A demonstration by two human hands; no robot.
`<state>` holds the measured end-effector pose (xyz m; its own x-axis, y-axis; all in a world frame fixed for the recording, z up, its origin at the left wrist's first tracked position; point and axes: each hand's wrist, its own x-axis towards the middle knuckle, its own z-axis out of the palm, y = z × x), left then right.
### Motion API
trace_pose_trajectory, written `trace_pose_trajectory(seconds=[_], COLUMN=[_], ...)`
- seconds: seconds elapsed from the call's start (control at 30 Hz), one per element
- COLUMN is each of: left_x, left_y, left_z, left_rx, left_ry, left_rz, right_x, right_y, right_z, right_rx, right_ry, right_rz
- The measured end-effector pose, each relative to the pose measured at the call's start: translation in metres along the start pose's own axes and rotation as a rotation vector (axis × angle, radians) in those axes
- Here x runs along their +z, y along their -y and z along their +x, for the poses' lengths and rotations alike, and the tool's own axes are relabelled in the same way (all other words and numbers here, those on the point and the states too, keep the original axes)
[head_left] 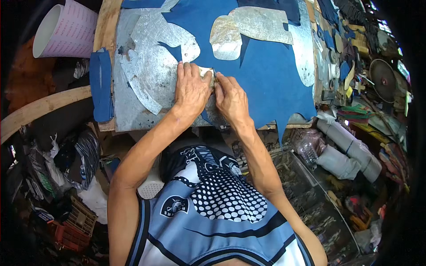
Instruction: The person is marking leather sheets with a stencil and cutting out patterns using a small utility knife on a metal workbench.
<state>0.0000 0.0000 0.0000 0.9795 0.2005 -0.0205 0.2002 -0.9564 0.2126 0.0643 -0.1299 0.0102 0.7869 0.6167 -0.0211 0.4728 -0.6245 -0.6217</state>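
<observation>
A sheet of blue material (266, 66) lies over a metal-covered worktable (128, 111). My left hand (191, 88) presses flat on a small metal template (206, 72) lying on the blue sheet. My right hand (230, 97) sits right beside it, fingers pinched on a thin cutting tool (214, 74) at the template's edge; most of the tool is hidden. Both forearms reach up from the lower edge.
Other metal templates (253, 24) lie on the blue sheet farther back. A folded blue strip (101, 84) hangs at the table's left edge, near a white bucket (64, 31). Tools and scraps crowd the right side (350, 75); rolls (350, 146) and bags lie below.
</observation>
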Motion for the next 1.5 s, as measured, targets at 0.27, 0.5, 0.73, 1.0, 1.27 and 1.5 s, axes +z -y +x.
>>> trace_pose_trajectory(seconds=[0.27, 0.5, 0.73, 1.0, 1.27, 1.5], left_x=[-0.009, -0.004, 0.008, 0.023, 0.032, 0.028], left_y=[0.01, 0.013, 0.034, 0.041, 0.033, 0.029], left_z=[0.002, -0.003, -0.027, -0.045, -0.061, -0.06], left_rx=[0.039, 0.017, 0.012, -0.1, -0.21, -0.244], left_ry=[0.018, -0.018, -0.112, -0.082, 0.003, 0.11], left_rz=[-0.001, -0.033, -0.209, -0.265, -0.251, -0.272], right_x=[-0.006, -0.045, -0.093, -0.042, -0.008, 0.002], right_y=[0.014, 0.029, -0.013, -0.018, -0.02, -0.025], right_z=[-0.035, -0.101, -0.048, 0.04, 0.068, 0.071], right_rx=[0.062, 0.045, -0.172, -0.805, -1.06, -1.161], right_ry=[0.046, -0.128, 0.291, 0.656, 0.844, 0.882], right_rz=[-0.008, 0.11, 0.063, -0.025, -0.036, -0.024])
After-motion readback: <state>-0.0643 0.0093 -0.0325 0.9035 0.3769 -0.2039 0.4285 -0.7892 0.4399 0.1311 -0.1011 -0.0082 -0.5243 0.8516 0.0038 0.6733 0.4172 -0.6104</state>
